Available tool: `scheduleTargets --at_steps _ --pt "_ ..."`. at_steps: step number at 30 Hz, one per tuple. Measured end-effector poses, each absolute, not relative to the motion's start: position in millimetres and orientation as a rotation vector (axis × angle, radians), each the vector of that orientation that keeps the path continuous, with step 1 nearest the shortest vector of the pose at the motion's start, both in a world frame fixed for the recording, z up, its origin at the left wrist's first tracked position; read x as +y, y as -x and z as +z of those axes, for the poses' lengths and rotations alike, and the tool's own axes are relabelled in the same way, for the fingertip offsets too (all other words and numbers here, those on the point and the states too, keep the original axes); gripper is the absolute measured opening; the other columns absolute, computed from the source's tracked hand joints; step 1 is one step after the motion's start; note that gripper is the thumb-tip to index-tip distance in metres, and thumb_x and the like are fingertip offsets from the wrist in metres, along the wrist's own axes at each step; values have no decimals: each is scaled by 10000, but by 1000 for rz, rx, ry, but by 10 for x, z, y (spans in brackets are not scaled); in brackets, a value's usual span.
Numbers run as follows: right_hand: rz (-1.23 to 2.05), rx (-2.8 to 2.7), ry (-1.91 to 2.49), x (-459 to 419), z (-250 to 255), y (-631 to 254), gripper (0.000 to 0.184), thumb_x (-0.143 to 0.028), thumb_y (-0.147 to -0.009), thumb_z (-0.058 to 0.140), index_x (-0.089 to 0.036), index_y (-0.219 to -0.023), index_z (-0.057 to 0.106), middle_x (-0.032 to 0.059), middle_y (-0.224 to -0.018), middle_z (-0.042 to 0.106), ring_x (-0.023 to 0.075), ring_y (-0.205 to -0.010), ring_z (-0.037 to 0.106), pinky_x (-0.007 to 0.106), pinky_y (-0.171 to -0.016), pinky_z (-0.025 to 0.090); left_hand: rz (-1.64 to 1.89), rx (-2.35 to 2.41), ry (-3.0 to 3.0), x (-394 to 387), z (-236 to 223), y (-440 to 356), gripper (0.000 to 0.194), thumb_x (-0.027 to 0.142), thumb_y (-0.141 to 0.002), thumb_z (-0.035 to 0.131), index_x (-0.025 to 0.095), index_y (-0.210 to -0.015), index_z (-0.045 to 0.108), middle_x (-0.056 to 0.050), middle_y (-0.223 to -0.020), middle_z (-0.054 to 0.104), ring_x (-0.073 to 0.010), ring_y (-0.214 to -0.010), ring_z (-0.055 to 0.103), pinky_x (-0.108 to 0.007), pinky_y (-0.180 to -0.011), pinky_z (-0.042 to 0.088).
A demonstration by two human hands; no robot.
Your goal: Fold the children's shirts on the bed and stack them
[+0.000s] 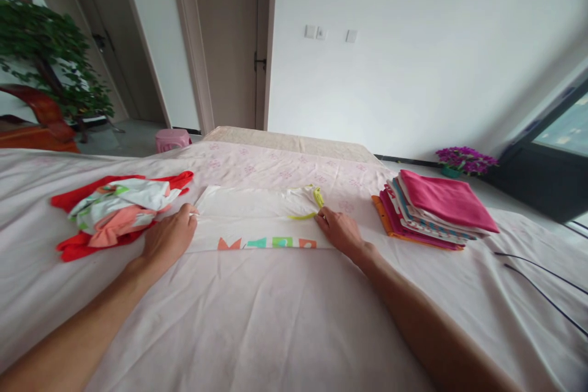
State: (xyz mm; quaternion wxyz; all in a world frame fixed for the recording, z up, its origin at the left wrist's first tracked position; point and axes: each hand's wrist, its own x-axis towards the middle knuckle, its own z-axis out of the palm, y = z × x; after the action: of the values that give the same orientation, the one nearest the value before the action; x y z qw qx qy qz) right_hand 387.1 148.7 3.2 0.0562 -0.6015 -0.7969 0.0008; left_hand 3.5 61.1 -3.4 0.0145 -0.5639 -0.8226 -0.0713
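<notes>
A white shirt [248, 226] lies folded over in front of me on the sheet. Its near strip carries orange, teal and green printed shapes, and yellow-green trim shows at its right end. At the shirt's left edge my left hand [173, 231] is closed, pinching the cloth between thumb and fingers. My right hand [339, 228] is closed on the right end beside the trim, its fingertips partly hidden. Left of the shirt is a loose heap of clothes [124, 208] in red, white-green and coral. A stack of folded clothes [441, 205], pink on top, stands to the right.
A pale pink patterned sheet [275, 331] covers the wide surface under everything. Dark cords [542, 266] lie at its right. Beyond it are a pink stool [173, 139], purple flowers [466, 159], a leafy plant [50, 49] and a wooden chair [41, 113].
</notes>
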Motion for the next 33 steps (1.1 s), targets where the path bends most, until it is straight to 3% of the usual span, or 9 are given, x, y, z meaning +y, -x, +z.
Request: scheduleTargets --at_steps 6,10,14,16,20,25,33 --pt "16 -2384 1871 1436 74 -3854 308 -410 -1011 378 -249 -1080 632 74 -1000 746 238 -878 691 283 -668 360 -115 -2485 1764 643 -110 -51 434 400 -989 228 206 -1190 560 -127 -1078 742 -313 -894 710 -354 -643 462" --pt "67 -2377 1846 1418 72 -3909 313 -432 -1008 395 -251 -1064 644 69 -995 747 225 -899 687 275 -683 365 -142 -2523 1734 598 -86 -58 448 453 -993 225 223 -1185 558 -124 -1016 751 -302 -875 717 -332 -617 447" --pt "25 -2396 1838 1396 69 -3929 385 -489 -1022 350 -241 -1038 644 79 -964 749 234 -875 693 279 -676 366 -180 -2480 1713 519 -39 -93 510 503 -992 200 212 -1274 509 -126 -918 753 -329 -853 720 -345 -591 438" --pt "15 -2405 1854 1380 80 -3906 391 -499 -1024 346 -243 -1044 641 82 -968 750 236 -872 696 277 -676 367 -227 -2463 1712 494 -37 -109 524 526 -982 244 206 -1336 460 -127 -985 754 -327 -879 719 -350 -615 450" --pt "-6 -2414 1834 1360 112 -3850 372 -475 -1028 344 -247 -1056 636 77 -990 752 233 -848 699 273 -650 350 -355 -2467 1780 477 -58 -101 475 461 -958 355 241 -1374 418 -93 -1221 704 -276 -1003 702 -322 -668 465" --pt "69 -2416 1807 1373 140 -3909 359 -424 -1015 376 -220 -972 667 76 -946 744 214 -846 684 264 -639 335 -369 -2514 1813 443 -49 -63 437 403 -954 346 253 -1352 440 -67 -1185 712 -254 -1023 695 -306 -680 459" --pt "26 -2404 1834 1348 72 -3964 312 -416 -1003 394 -239 -1009 651 63 -934 753 217 -836 689 275 -632 323 -306 -2477 1815 418 -68 -79 436 381 -966 323 229 -1362 424 -90 -1243 686 -274 -1036 686 -321 -664 461"
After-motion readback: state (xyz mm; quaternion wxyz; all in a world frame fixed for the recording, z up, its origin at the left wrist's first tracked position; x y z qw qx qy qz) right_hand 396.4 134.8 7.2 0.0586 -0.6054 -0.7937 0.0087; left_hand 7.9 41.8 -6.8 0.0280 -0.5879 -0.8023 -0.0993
